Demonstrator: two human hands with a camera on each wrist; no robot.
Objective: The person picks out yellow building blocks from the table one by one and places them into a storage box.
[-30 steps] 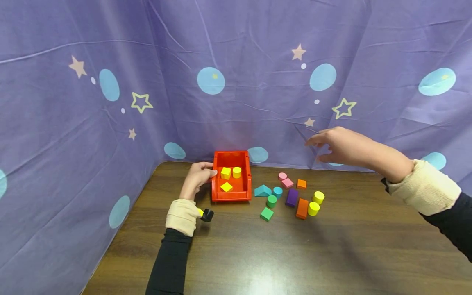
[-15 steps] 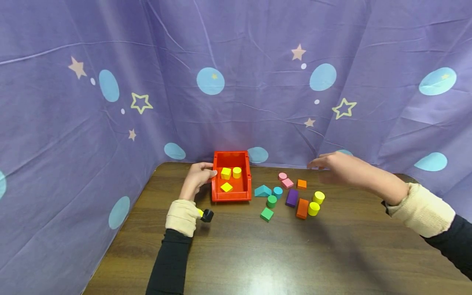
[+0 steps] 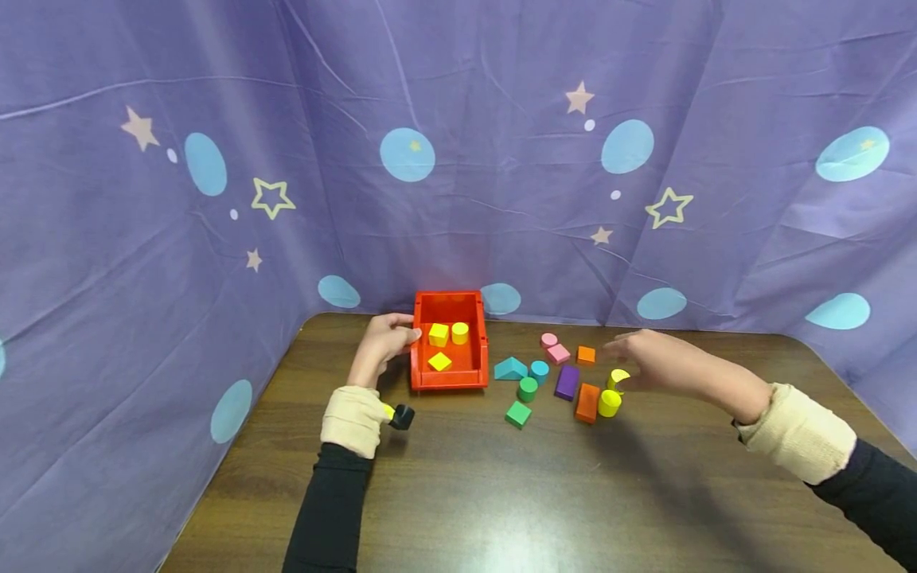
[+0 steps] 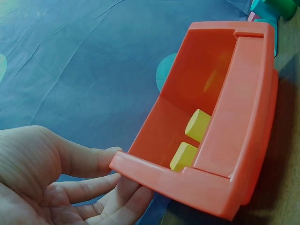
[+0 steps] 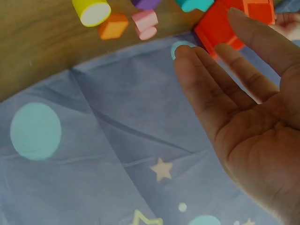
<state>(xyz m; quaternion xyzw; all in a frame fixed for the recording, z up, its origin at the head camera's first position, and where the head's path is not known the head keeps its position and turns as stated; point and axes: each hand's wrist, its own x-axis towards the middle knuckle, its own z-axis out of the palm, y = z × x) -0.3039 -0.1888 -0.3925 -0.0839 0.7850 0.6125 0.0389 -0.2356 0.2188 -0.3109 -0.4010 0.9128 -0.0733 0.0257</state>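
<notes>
My left hand (image 3: 384, 344) pinches the left rim of a red plastic bin (image 3: 449, 380), thumb on top and fingers beneath in the left wrist view. Inside the bin lie a yellow cube (image 3: 438, 334), a yellow cylinder (image 3: 460, 333) and a flat yellow block (image 3: 440, 362). My right hand (image 3: 662, 362) hovers above the right side of the block group, fingers extended and nothing held. It partly covers one yellow cylinder (image 3: 614, 379) in the head view; a second yellow cylinder (image 3: 609, 403) stands just in front. Beside them lies a red-orange block (image 3: 587, 403).
Between bin and right hand lie a purple block (image 3: 567, 383), a small orange block (image 3: 586, 355), pink blocks (image 3: 558, 354), a blue triangular block (image 3: 511, 369), a blue cylinder (image 3: 539, 371) and green blocks (image 3: 518, 414). A purple cloth (image 3: 501, 239) hangs behind the wooden table (image 3: 458, 477).
My right hand has come down from in front of the cloth to just over the yellow cylinders. The left hand and the bin have stayed in place.
</notes>
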